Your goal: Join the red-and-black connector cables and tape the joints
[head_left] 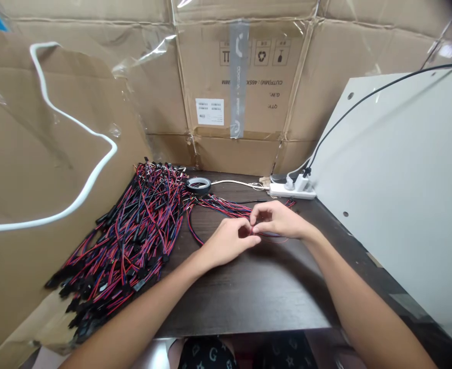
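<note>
In the middle of the table, my left hand (228,240) and my right hand (278,219) meet fingertip to fingertip. Both are closed in a pinch on a thin red wire (275,241), part of which trails out below my right hand. The exact spot they grip is mostly covered by the fingers. Just behind them lies a loose bundle of red, blue and black wires (226,206), partly hidden by my right hand. A large heap of similar wire harnesses (134,236) with black connectors spreads to the left of my left forearm.
A roll of black tape (198,189) lies behind the wires. At the back right, a white power strip (292,192) holds plugs. Cardboard (164,92) walls the back and left, with a white cable (91,179) hanging at left. A white panel (403,179) stands at right.
</note>
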Motion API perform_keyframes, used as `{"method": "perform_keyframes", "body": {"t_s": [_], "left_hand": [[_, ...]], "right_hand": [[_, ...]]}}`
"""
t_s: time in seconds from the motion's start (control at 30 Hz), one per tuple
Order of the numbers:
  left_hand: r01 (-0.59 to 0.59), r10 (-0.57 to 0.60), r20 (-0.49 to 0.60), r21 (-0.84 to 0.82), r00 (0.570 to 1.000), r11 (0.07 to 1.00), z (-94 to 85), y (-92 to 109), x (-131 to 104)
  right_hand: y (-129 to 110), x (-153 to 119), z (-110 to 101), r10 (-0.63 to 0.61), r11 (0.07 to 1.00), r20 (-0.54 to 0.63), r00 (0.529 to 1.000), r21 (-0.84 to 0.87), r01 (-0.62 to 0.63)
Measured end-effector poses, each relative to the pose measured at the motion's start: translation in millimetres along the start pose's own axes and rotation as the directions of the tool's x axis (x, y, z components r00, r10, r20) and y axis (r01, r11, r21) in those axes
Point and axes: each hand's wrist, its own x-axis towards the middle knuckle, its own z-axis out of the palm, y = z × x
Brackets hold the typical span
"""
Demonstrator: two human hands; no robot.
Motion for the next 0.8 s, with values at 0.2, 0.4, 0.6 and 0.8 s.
{"method": "perform_keyframes", "body": {"t_s": [0.2, 0.4, 0.6, 0.8], "left_hand": [[0.228, -0.210, 0.094, -0.518, 0.973, 0.824, 15.9, -9, 3], [0.164, -0.194, 0.014, -0.594, 0.981, 0.788, 8.4, -12, -4], [0.161, -0.182, 0.026, -0.602, 0.983, 0.782, 11.4, -13, -5], [0.226, -0.204, 0.110, -0.645, 0.973, 0.730, 7.8, -9, -5]], "right_hand": [[3, 0, 2, 0.011, 0.983, 0.059, 0.998, 0.185, -0.022], [0, 1, 6, 0.049, 0.953, 0.000, 0.999, 0.298, -0.046], [-2, -1, 5, 0.079, 0.967, 0.001, 0.997, 0.245, -0.077], [-1, -1, 6, -0.004, 0.975, -0.010, 1.000, 0.221, 0.006]]}}
